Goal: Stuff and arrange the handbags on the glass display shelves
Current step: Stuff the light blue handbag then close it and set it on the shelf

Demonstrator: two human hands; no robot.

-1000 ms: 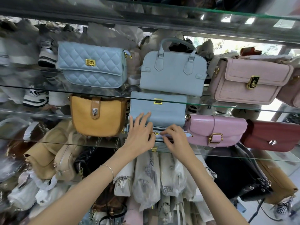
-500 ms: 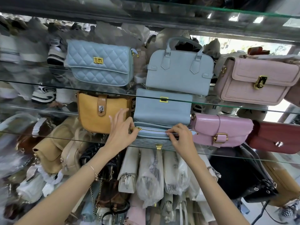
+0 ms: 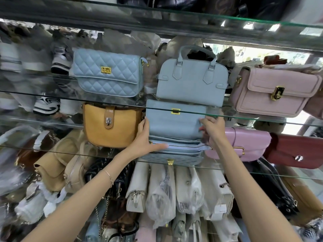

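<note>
Blue bag (image 3: 174,155) sits on middle shelf (image 3: 52,150), flap (image 3: 174,124) raised, wedged between mustard bag (image 3: 111,128) and pink bag (image 3: 250,144). Its left side is gripped by left hand (image 3: 146,142), thumb laid along zip (image 3: 185,146). Flap's right edge is pinched by right hand (image 3: 213,131), by which part of pink bag is covered. Flap top is crossed by upper shelf edge (image 3: 262,118). Wrapped bags (image 3: 162,193) are packed below.

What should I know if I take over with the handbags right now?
Left hand grips the left side of the light blue quilted flap handbag, thumb along its zip.
Right hand pinches the raised flap's right edge.
The bag sits on the middle glass shelf between the mustard yellow leather bag and the glossy pink bag.
Done: bag is on the shelf.
Left: probably fold the flap down, fasten the clasp, straighten it.
</note>
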